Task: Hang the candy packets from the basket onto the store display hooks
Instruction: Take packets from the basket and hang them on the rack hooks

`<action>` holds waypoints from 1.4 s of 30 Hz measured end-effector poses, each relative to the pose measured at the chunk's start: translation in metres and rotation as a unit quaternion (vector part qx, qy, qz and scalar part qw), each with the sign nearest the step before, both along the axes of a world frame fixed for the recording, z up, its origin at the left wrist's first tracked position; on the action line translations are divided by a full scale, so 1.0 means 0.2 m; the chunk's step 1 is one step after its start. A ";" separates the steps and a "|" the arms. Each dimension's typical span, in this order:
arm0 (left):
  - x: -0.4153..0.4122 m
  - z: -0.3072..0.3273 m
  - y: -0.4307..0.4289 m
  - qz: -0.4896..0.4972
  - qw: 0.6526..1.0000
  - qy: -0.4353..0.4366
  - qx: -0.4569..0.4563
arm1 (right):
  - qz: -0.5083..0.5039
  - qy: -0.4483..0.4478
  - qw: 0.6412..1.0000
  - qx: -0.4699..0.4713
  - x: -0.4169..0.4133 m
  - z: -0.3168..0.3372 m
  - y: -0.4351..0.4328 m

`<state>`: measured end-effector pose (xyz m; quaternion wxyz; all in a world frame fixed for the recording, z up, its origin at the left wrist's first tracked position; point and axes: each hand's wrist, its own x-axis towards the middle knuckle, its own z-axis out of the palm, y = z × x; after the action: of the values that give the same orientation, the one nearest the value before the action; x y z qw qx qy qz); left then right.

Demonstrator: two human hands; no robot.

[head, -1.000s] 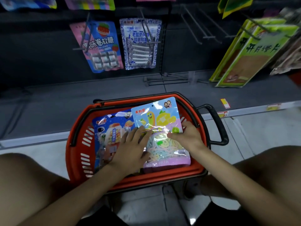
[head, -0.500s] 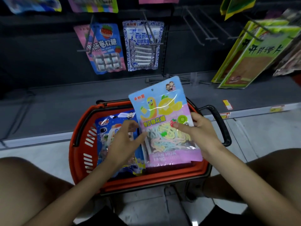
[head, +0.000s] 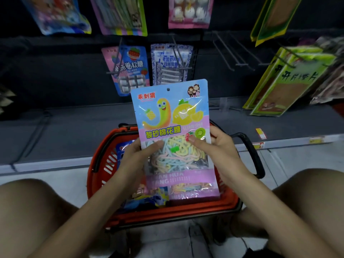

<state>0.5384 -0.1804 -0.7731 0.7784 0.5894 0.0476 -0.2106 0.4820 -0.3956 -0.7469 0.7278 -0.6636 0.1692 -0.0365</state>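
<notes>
I hold a blue and purple candy packet (head: 171, 116) with a yellow worm and a lemon on it upright above the red basket (head: 98, 161). My left hand (head: 135, 157) grips its left edge, thumb on the front. My right hand (head: 214, 148) pinches its right edge the same way. A small hang hole sits at the packet's top middle. A blue packet (head: 124, 146) and another purple packet (head: 193, 190) lie in the basket, mostly hidden. Bare display hooks (head: 234, 51) stick out of the dark back panel up right.
A blue strawberry candy packet (head: 132, 69) and a white and blue packet (head: 171, 64) hang on hooks behind the held packet. Green packets (head: 286, 81) hang at right. More packets hang along the top row. My knees flank the basket, whose black handle (head: 255, 155) sticks out right.
Both hands have lifted the worm packet out of the basket and raised it upright toward the hooks. The view has tilted up, showing the top row of packets.
</notes>
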 end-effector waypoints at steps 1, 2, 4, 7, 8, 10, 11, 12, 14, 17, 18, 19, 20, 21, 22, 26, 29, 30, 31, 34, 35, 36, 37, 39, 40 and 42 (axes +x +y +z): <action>0.00 0.02 0.02 0.009 1.000 -0.014 0.007 | 0.004 -0.008 1.000 -0.019 0.01 0.01 0.02; 0.00 0.05 0.03 0.019 0.999 -0.028 0.017 | 0.008 -0.014 0.999 -0.034 0.02 0.03 0.05; 0.00 0.12 0.07 0.038 0.997 -0.056 0.038 | 0.012 -0.025 0.998 -0.052 0.04 0.08 0.09; 0.02 0.26 0.14 0.058 0.992 -0.097 0.053 | 0.023 -0.047 0.997 -0.064 0.09 0.19 0.15; 0.03 0.31 0.17 0.057 0.990 -0.113 0.061 | 0.029 -0.055 0.996 -0.070 0.10 0.24 0.17; 0.05 0.39 0.23 0.058 0.988 -0.132 0.061 | 0.042 -0.075 0.993 -0.084 0.14 0.34 0.21; 0.06 0.43 0.24 0.063 0.987 -0.138 0.054 | 0.047 -0.086 0.991 -0.093 0.16 0.39 0.23; 0.07 0.48 0.26 0.070 0.986 -0.146 0.045 | 0.049 -0.098 0.989 -0.103 0.18 0.45 0.25; 0.08 0.59 0.29 0.082 0.982 -0.168 0.031 | 0.043 -0.128 0.983 -0.122 0.23 0.56 0.29; 0.12 0.78 0.34 0.109 0.971 -0.210 0.035 | 0.036 -0.179 0.971 -0.151 0.30 0.75 0.36; 0.13 0.85 0.36 0.121 0.965 -0.230 0.044 | 0.035 -0.196 0.967 -0.160 0.31 0.82 0.38; 0.15 0.92 0.38 0.132 0.957 -0.254 0.056 | 0.033 -0.213 0.962 -0.167 0.33 0.88 0.41; 0.16 0.99 0.40 0.145 0.948 -0.276 0.068 | 0.031 -0.228 0.957 -0.176 0.35 0.96 0.43; 0.17 1.06 0.42 0.160 0.939 -0.295 0.078 | 0.028 -0.243 0.952 -0.185 0.37 1.03 0.45; 0.19 1.13 0.44 0.173 0.930 -0.312 0.084 | 0.023 -0.259 0.946 -0.193 0.38 1.10 0.47; 0.26 1.39 0.50 0.215 0.895 -0.377 0.103 | 0.016 -0.317 0.922 -0.222 0.45 1.33 0.56; 0.30 1.58 0.54 0.247 0.868 -0.419 0.103 | 0.019 -0.355 0.899 -0.254 0.49 1.49 0.63; 0.32 1.65 0.55 0.253 0.860 -0.431 0.103 | 0.017 -0.364 0.893 -0.265 0.51 1.54 0.66; 0.34 1.71 0.56 0.255 0.854 -0.442 0.104 | 0.014 -0.371 0.887 -0.275 0.54 1.59 0.68; 0.42 1.87 0.58 0.257 0.842 -0.460 0.112 | -0.002 -0.383 0.872 -0.305 0.63 1.73 0.73; 0.45 1.91 0.59 0.258 0.842 -0.462 0.109 | -0.009 -0.386 0.867 -0.314 0.66 1.77 0.74; 0.48 1.96 0.60 0.256 0.842 -0.462 0.106 | -0.015 -0.390 0.863 -0.319 0.68 1.81 0.75; 0.50 2.00 0.60 0.254 0.843 -0.463 0.105 | -0.017 -0.394 0.861 -0.322 0.71 1.85 0.75; 0.54 2.07 0.61 0.251 0.841 -0.468 0.103 | -0.017 -0.399 0.858 -0.324 0.77 1.92 0.76; 0.56 2.10 0.62 0.250 0.841 -0.470 0.101 | -0.017 -0.401 0.857 -0.325 0.80 1.94 0.77; 0.61 2.14 0.63 0.245 0.842 -0.472 0.094 | -0.017 -0.403 0.855 -0.326 0.86 1.99 0.77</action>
<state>0.6597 -0.0536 -0.3446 0.6736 0.6573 -0.1632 0.2960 0.6539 -0.2406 -0.3497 0.4731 -0.7871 -0.1500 -0.3663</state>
